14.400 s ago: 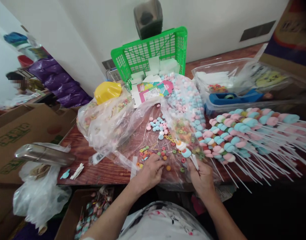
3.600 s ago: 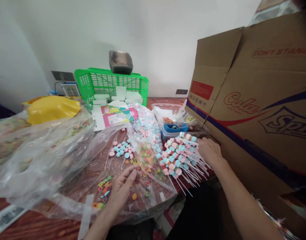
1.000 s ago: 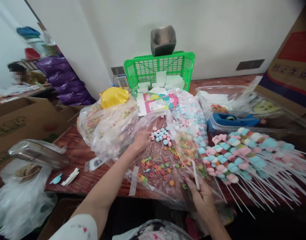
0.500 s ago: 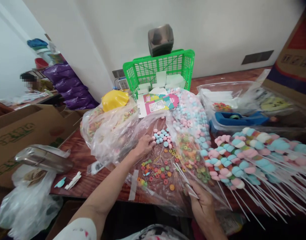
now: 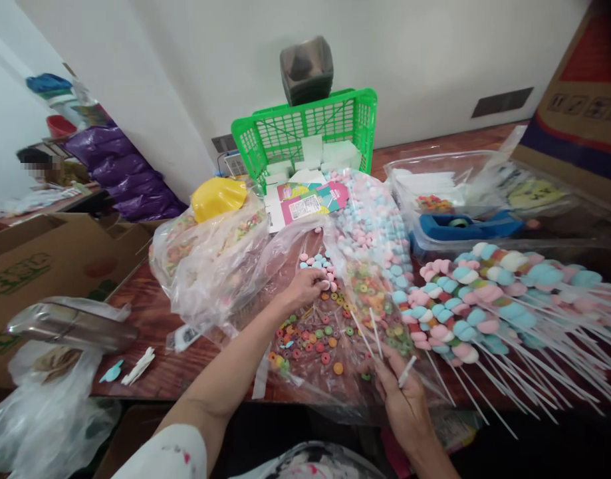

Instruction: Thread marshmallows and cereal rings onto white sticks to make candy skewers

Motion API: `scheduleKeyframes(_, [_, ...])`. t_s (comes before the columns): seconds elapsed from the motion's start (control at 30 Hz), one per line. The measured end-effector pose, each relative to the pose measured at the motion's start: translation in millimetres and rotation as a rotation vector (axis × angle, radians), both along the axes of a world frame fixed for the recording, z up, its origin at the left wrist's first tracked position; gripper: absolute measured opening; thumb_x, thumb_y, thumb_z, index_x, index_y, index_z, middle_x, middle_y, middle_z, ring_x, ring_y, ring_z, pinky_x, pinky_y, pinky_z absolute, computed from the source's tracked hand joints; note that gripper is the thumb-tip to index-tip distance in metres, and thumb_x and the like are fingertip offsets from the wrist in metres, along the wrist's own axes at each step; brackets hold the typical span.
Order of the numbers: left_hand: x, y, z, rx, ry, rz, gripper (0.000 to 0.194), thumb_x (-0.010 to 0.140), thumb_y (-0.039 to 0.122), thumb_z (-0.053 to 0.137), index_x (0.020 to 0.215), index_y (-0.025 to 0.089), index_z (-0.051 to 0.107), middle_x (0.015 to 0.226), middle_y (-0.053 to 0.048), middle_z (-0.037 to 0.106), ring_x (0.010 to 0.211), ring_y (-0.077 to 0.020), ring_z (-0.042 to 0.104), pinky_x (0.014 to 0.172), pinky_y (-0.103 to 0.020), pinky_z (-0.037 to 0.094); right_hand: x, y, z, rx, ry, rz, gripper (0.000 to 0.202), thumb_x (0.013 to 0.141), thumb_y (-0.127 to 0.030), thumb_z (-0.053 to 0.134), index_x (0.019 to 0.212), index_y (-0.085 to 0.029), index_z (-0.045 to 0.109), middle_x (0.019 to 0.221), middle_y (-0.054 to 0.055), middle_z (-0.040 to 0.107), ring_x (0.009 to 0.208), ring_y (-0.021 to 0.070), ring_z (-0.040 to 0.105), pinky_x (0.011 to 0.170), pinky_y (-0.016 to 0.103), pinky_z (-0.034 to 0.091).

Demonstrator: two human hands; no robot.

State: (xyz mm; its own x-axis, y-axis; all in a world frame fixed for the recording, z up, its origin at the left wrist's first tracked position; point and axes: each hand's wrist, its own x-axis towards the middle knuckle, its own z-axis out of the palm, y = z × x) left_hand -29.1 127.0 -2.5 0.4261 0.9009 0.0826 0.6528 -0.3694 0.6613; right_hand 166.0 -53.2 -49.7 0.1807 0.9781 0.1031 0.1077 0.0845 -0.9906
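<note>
My left hand (image 5: 305,287) reaches over the middle of the table, its fingertips pinched on a pale pink marshmallow (image 5: 326,285). Just behind lies a small pile of pink and blue marshmallows (image 5: 312,259). In my right hand (image 5: 403,396), nearer the table's front edge, several thin white sticks (image 5: 375,332) are gripped, pointing up and away. Between the hands, colourful ring-shaped candies (image 5: 310,339) are scattered on clear plastic. Right of them, a clear bag holds more rings (image 5: 369,286), and pink and blue marshmallows (image 5: 369,213) lie under plastic behind.
Finished-looking marshmallow skewers (image 5: 475,306) are heaped at the right. Behind them stand a clear tub (image 5: 449,159) and a blue tape dispenser (image 5: 465,226). A green basket (image 5: 305,123) is at the back. At left are a metal flask (image 5: 76,324) and cardboard box (image 5: 50,266). Another person sits far left.
My left hand has moved slightly right and toward me, its fingertips now pinched on a marshmallow. The sticks in my right hand have tilted and spread apart. The view has shifted slightly.
</note>
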Motion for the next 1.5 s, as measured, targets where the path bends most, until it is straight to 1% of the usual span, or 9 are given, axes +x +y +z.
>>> scheduleKeyframes(0.17, [8.4, -5.1, -2.2, 0.069, 0.049, -0.019, 0.017, 0.080, 0.017, 0.053, 0.075, 0.016, 0.069, 0.077, -0.004, 0.067, 0.077, -0.0170, 0.057, 0.079, -0.031, 0.043, 0.8, 1.7, -2.6, -0.030, 0.025, 0.081, 0.023, 0.089, -0.038, 0.047, 0.094, -0.019, 0.060, 0.066, -0.001, 0.061, 0.054, 0.0122, 0.052, 0.052, 0.022, 0.043])
scheduleKeyframes(0.33, [8.3, -21.0, -3.5, 0.202, -0.012, -0.014, 0.023, 0.083, 0.020, 0.052, 0.100, 0.017, 0.067, 0.098, -0.008, 0.068, 0.095, -0.0218, 0.058, 0.093, -0.039, 0.040, -0.1, 4.2, -8.3, 0.082, -0.006, 0.055, 0.017, 0.091, -0.031, 0.045, 0.096, -0.020, 0.057, 0.062, -0.004, 0.056, 0.054, 0.0119, 0.052, 0.053, 0.022, 0.043])
scheduleKeyframes(0.4, [8.1, -30.9, -2.8, 0.195, -0.147, 0.031, 0.029, 0.082, 0.021, 0.055, 0.109, 0.017, 0.065, 0.098, -0.008, 0.068, 0.093, -0.0215, 0.060, 0.089, -0.038, 0.044, 0.6, 3.7, -10.1, 0.151, -0.076, 0.030, 0.017, 0.091, -0.028, 0.046, 0.101, -0.020, 0.058, 0.061, -0.004, 0.055, 0.054, 0.0118, 0.053, 0.053, 0.021, 0.044])
scheduleKeyframes(0.53, [9.7, -61.2, 1.0, -0.053, -0.594, 0.206, 0.041, 0.077, 0.025, 0.065, 0.117, 0.019, 0.062, 0.085, -0.003, 0.066, 0.076, -0.0150, 0.061, 0.073, -0.029, 0.050, 2.4, 0.0, -10.6, 0.317, -0.245, 0.000, 0.023, 0.090, -0.020, 0.048, 0.110, -0.021, 0.059, 0.065, -0.003, 0.059, 0.056, 0.0127, 0.057, 0.056, 0.022, 0.047])
scheduleKeyframes(0.67, [14.6, -96.0, 7.8, -0.256, -0.983, 0.351, 0.043, 0.065, 0.023, 0.078, 0.106, 0.017, 0.066, 0.084, -0.002, 0.067, 0.073, -0.0123, 0.062, 0.068, -0.025, 0.052, 0.8, -5.0, -8.5, 0.436, -0.391, 0.007, 0.028, 0.088, -0.015, 0.050, 0.114, -0.020, 0.059, 0.083, 0.004, 0.069, 0.069, 0.0164, 0.066, 0.063, 0.025, 0.052])
scheduleKeyframes(0.83, [20.4, -119.8, 16.2, -0.292, -1.231, 0.438, 0.040, 0.057, 0.015, 0.083, 0.094, 0.018, 0.069, 0.082, -0.001, 0.070, 0.074, -0.0113, 0.064, 0.068, -0.023, 0.053, -2.4, -10.5, -5.0, 0.493, -0.471, 0.026, 0.030, 0.089, -0.013, 0.049, 0.118, -0.019, 0.056, 0.089, 0.006, 0.072, 0.071, 0.0165, 0.069, 0.064, 0.025, 0.053])
scheduleKeyframes(0.97, [25.8, -124.8, 17.2, -0.219, -1.265, 0.458, 0.041, 0.056, 0.013, 0.084, 0.094, 0.020, 0.070, 0.084, 0.000, 0.071, 0.075, -0.0105, 0.064, 0.069, -0.022, 0.052, -2.3, -12.7, -2.0, 0.503, -0.503, 0.006, 0.027, 0.089, -0.013, 0.049, 0.115, -0.017, 0.057, 0.089, 0.007, 0.072, 0.072, 0.0170, 0.070, 0.067, 0.026, 0.054])
scheduleKeyframes(1.17, [36.0, -126.7, 12.0, -0.129, -1.276, 0.442, 0.039, 0.059, 0.012, 0.082, 0.095, 0.021, 0.070, 0.089, 0.000, 0.072, 0.080, -0.0105, 0.065, 0.075, -0.022, 0.052, -1.1, -13.0, 2.3, 0.496, -0.541, -0.006, 0.026, 0.089, -0.013, 0.047, 0.112, -0.014, 0.060, 0.083, 0.008, 0.073, 0.065, 0.0172, 0.070, 0.060, 0.025, 0.054])
scheduleKeyframes(1.5, [37.0, -123.7, 1.4, 0.058, -1.057, 0.405, 0.035, 0.067, 0.015, 0.078, 0.100, 0.022, 0.069, 0.095, -0.003, 0.071, 0.087, -0.0140, 0.067, 0.082, -0.028, 0.055, -1.4, -13.8, 7.6, 0.429, -0.608, 0.002, 0.030, 0.088, -0.013, 0.041, 0.107, -0.013, 0.064, 0.077, 0.007, 0.074, 0.058, 0.0181, 0.069, 0.054, 0.025, 0.051])
